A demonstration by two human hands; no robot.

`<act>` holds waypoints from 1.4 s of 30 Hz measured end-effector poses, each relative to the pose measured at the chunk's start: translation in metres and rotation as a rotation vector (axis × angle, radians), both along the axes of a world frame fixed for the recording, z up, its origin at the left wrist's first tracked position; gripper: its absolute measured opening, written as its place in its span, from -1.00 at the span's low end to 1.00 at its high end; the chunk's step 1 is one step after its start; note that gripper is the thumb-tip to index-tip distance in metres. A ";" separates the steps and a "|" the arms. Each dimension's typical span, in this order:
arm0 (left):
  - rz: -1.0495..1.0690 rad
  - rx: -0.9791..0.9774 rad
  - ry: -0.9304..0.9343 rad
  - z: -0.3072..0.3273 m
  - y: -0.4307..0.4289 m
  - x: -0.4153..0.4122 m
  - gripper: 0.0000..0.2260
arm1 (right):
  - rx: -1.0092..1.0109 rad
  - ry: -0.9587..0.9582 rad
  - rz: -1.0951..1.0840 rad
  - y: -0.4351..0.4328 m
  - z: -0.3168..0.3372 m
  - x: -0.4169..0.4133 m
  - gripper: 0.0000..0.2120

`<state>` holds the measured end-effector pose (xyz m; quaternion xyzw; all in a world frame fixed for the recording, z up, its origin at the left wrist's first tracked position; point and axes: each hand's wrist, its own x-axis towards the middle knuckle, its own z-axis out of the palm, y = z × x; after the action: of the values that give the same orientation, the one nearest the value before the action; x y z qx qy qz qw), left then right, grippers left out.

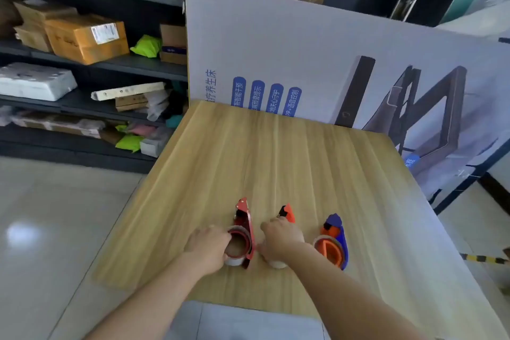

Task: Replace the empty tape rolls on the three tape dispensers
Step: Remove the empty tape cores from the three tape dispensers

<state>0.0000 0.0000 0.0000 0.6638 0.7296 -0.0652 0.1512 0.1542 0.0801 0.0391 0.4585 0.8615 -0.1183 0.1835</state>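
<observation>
Red dispenser [246, 218]: its roll [236, 246] is gripped by L hand [208, 247]. Orange dispenser [288, 212] is grasped by R hand [281, 239]. Blue dispenser [339, 230] is positioned just right of R hand, untouched.

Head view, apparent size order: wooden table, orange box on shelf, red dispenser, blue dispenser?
1. wooden table
2. orange box, though farther away
3. red dispenser and blue dispenser: look alike, unranked
</observation>
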 end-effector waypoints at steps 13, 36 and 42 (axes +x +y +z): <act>-0.087 0.177 0.028 -0.069 0.020 -0.003 -0.81 | -0.184 0.170 -0.117 0.047 -0.065 -0.024 -0.82; 0.353 0.250 -0.130 -0.029 0.138 -0.137 -0.86 | -0.044 0.250 -0.282 0.128 -0.060 -0.105 -0.75; 0.350 0.142 -0.119 -0.041 0.185 -0.156 -0.85 | -0.036 0.250 -0.310 0.146 -0.069 -0.122 -0.75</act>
<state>-0.1556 0.1851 -0.0406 0.5385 0.8264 0.0530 0.1557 0.0327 0.2266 -0.0297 0.5638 0.7945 -0.2165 0.0630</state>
